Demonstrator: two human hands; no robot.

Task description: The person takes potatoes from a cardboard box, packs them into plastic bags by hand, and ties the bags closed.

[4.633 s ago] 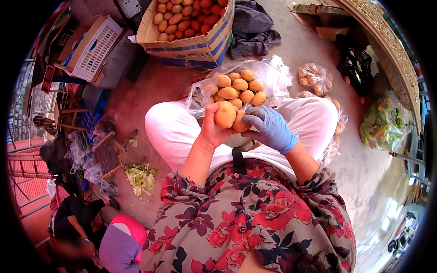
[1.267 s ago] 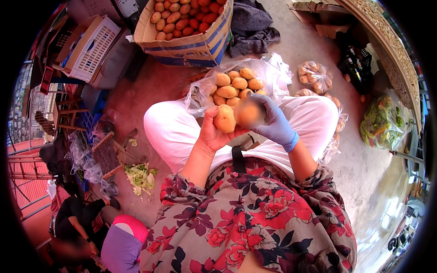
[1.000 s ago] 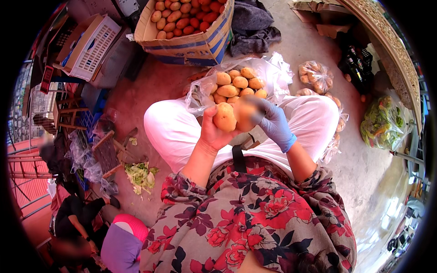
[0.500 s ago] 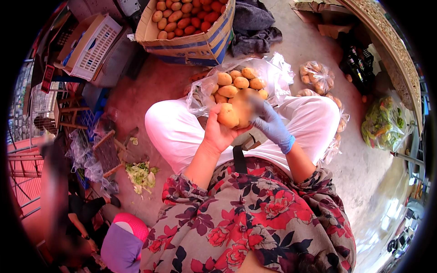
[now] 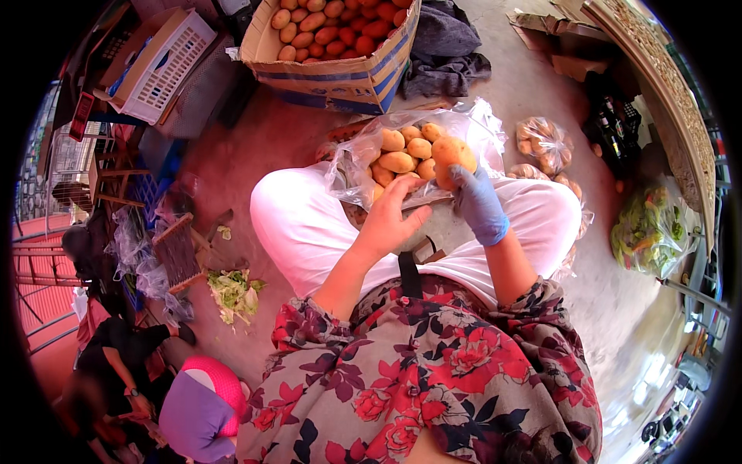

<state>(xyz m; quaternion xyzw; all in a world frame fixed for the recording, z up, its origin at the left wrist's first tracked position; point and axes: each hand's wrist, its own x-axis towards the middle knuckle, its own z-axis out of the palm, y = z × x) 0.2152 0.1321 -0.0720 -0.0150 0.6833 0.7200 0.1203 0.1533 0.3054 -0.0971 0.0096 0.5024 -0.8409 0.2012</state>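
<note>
My right hand [image 5: 482,206], in a blue glove, is closed round a large yellow-brown potato [image 5: 451,159] above the right side of an open clear plastic bag [image 5: 348,166]. Several more potatoes [image 5: 398,162] lie in that bag, between my spread knees. Bare and with its fingers apart, my left hand [image 5: 394,220] is at the bag's near edge, just below the potatoes. I see nothing in its palm. Whether its fingertips touch a potato I cannot tell.
Beyond the bag stands a cardboard box [image 5: 332,85] full of oval, reddish-looking produce, beside dark cloth [image 5: 444,58]. Tied bags of potatoes [image 5: 544,145] and a bag of greens [image 5: 651,232] lie to the right. Leaf scraps [image 5: 234,297] lie left; other people [image 5: 202,410] sit lower left.
My left hand has let go of a potato and opened. The right hand has moved slightly up and right, holding a potato. A blurred round shape between the hands no longer shows.
</note>
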